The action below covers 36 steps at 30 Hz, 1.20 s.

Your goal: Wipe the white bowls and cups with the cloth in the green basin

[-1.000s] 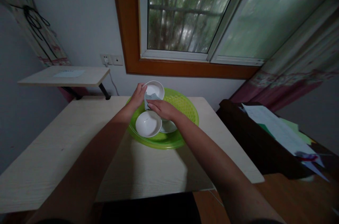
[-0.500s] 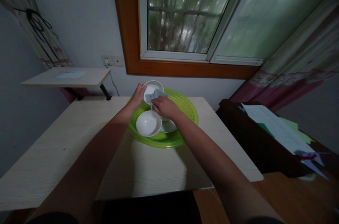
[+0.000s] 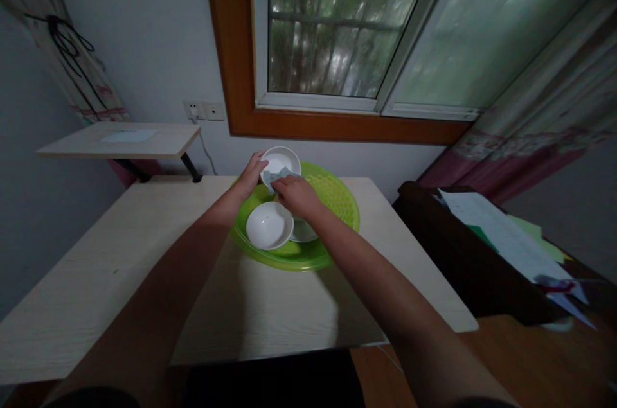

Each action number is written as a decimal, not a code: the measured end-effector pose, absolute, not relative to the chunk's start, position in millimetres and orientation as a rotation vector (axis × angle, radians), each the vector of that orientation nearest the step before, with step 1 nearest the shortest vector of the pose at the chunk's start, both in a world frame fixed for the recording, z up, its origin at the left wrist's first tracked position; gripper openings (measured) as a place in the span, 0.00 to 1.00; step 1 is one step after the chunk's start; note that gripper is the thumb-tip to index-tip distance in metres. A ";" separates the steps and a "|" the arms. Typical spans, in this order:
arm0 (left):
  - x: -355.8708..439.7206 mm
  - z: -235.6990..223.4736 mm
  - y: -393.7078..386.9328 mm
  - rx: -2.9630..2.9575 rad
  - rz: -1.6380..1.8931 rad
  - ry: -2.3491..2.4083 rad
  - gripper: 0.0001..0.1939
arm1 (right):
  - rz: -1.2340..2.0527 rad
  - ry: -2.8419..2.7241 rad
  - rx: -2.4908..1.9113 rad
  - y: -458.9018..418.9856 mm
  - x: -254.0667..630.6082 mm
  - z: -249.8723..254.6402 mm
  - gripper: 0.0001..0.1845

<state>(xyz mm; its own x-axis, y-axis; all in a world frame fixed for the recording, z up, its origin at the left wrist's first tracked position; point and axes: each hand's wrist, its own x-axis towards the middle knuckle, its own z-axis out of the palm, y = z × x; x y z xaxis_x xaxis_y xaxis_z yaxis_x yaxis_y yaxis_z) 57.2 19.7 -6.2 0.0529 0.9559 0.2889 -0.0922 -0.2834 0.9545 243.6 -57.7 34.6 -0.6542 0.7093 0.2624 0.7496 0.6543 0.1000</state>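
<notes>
My left hand point(image 3: 251, 175) grips the left rim of a white bowl point(image 3: 281, 158), which is tilted toward me above the back of a green basin point(image 3: 284, 263). A grey-blue cloth point(image 3: 280, 174) is bunched in my right hand point(image 3: 295, 194), lying against the near side of that bowl. Some fingertips of the right hand are hidden behind the cloth. Below my hands, a second white bowl point(image 3: 270, 226) sits in the basin at the front left. Beside it another white dish point(image 3: 304, 231) is partly covered by my right hand and wrist.
The basin stands on a pale wooden table point(image 3: 207, 318) against the wall below a window point(image 3: 337, 29). A small raised shelf point(image 3: 125, 143) holds a paper at the left. At the right, papers point(image 3: 501, 228) lie on a dark brown piece of furniture point(image 3: 443, 247).
My right hand and the cloth have shifted slightly down and left across the bowl. The held bowl has turned slightly, showing more of its inside. The other dishes stay put.
</notes>
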 end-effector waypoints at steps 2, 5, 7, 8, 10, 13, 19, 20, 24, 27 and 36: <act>54.9 -5.1 17.9 1.317 1.354 0.980 0.26 | -0.341 -2.690 -1.202 -57.5 246.2 35.9 0.13; 52.3 -0.7 15.1 1.239 1.310 1.077 0.26 | -0.407 -2.694 -1.217 -55.5 253.1 38.6 0.12; 52.1 3.0 13.7 1.215 1.306 1.122 0.25 | -0.446 -2.683 -1.207 -53.3 258.3 41.0 0.11; 52.4 4.6 13.2 1.213 1.310 1.132 0.25 | -0.464 -2.676 -1.192 -52.0 260.7 42.1 0.11; 53.7 6.6 12.6 1.241 1.317 1.130 0.25 | -0.496 -2.657 -1.158 -49.4 264.2 43.6 0.11; 56.0 6.1 13.3 1.340 1.302 1.119 0.28 | -0.508 -2.630 -1.143 -46.6 265.6 43.1 0.12; 56.4 -0.3 22.0 1.396 1.351 1.191 0.26 | -0.443 -2.627 -1.169 -48.3 261.2 36.2 0.12; 55.6 -0.9 23.5 1.385 1.373 1.206 0.25 | -0.428 -2.628 -1.170 -49.3 260.3 35.2 0.12; 52.9 -1.3 25.3 1.387 1.461 1.255 0.20 | -0.316 -2.669 -1.106 -53.9 256.2 31.5 0.14; 53.3 0.6 21.9 1.416 1.505 1.259 0.18 | -0.143 -2.661 -1.031 -56.6 252.1 29.0 0.23; 56.3 6.6 13.3 1.504 1.498 1.263 0.14 | -0.015 -2.620 -1.082 -54.4 250.2 30.7 0.27</act>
